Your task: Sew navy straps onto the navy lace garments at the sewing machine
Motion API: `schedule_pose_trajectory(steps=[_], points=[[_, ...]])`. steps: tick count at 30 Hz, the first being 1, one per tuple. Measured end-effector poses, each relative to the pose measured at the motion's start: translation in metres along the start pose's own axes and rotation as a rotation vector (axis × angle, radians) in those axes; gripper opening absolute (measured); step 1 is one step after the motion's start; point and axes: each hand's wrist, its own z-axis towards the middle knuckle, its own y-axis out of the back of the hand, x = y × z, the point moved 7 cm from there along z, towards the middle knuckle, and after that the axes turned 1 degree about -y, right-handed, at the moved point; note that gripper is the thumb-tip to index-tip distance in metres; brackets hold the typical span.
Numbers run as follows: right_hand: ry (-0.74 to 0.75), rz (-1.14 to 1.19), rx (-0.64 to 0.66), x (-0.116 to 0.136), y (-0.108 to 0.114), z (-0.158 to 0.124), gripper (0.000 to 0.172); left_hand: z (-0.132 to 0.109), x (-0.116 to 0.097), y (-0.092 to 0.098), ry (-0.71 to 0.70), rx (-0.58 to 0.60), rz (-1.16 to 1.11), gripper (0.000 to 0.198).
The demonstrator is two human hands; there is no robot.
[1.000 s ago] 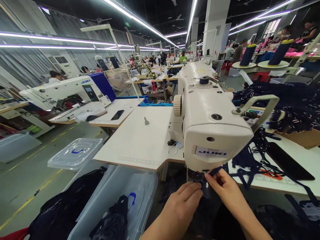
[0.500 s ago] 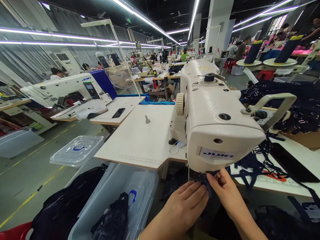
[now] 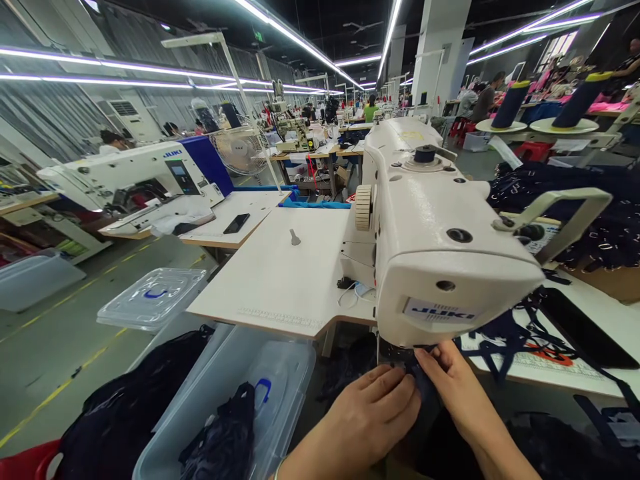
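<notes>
Navy fabric (image 3: pixel 425 387) lies beneath the head of the JUKI sewing machine (image 3: pixel 440 260), partly lost in shadow; the right hand (image 3: pixel 457 383) pinches it between thumb and forefinger just under the machine's front, while the left hand (image 3: pixel 363 413) curls its fingers onto it from the left, thumb out of sight, apparently gripping too; holding from both sides so close to the machine's underside probably lets the cloth be flattened and steered, though the needle is too dark to make out; left of the machine, a flat metal tool (image 3: pixel 295 237) rests on the white tabletop (image 3: pixel 250 280), seemingly set apart so as not to catch the work; below and left of the machine, an open plastic bin (image 3: pixel 287 407) contains dark cloth (image 3: pixel 225 430), likely gathered there to stay together; right of the machine, navy straps (image 3: pixel 505 333) lie heaped, perhaps for easy reach; beyond them, two thread cones (image 3: pixel 510 105) stand upright, presumably so thread unwinds freely
</notes>
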Motion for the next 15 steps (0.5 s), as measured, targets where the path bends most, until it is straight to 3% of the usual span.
schedule_pose_trajectory(steps=[15], points=[[-0.013, -0.119, 0.016, -0.0044, 0.0046, 0.0024, 0.029, -0.0018, 0.0002, -0.0004, 0.048, -0.010, 0.038, 0.038]])
